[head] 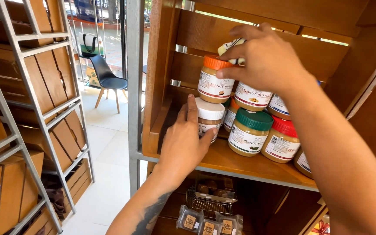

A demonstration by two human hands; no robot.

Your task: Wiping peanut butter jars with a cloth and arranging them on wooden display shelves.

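- Head view: I look down at a wooden shelf (223, 163) full of jars of a brown spread.
- My left hand (183, 143) is wrapped around the side of the white-lid jar (209, 119). The fingers are curled on it and the thumb points up along its edge. This jar stands at the front left of the shelf.
- My right hand (264, 56) is up high. Its fingers are pinched together on a small white cloth (233, 45). The cloth rests on top of the orange-lid jar (215, 78).
- The orange-lid jar sits on top of the lower jars, in the second layer.
- Next to it is another stacked jar, partly hidden by my hand.
- A green-lid jar (250, 130) and a red-lid jar (281, 139) stand in front on the right, touching each other.
- I think I am wiping the jars, with one hand keeping the stack steady.
- The next move needs a soft push, I think, so the top jar does not tip off.
- Under the shelf are small packs of cookies (208, 224) and a wire basket (209, 200).
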